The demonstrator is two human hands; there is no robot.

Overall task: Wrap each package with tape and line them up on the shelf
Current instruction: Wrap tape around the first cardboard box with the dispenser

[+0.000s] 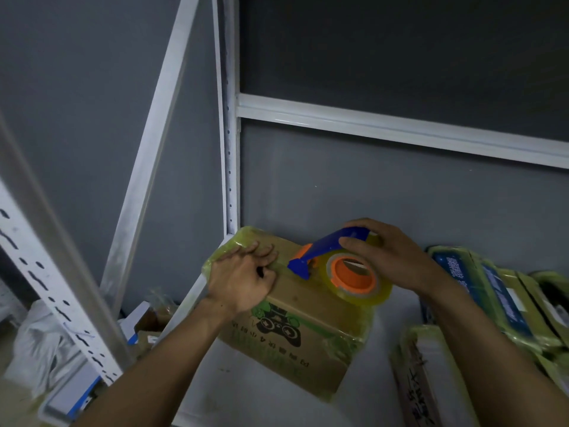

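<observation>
Left hand presses relaxed fingers flat on the box. Right hand grips the tape dispenser just beside those fingers.

Reads brown across the cardboard box, broken by a green-and-black gamepad print and black lettering; turns yellow-green at its taped corners. Deep blue on the tape dispenser handle, bright orange at its hub, see-through yellow on the tape roll. White along the shelf frame, grey over the wall. Blue with white lettering on the right-hand package.
</observation>
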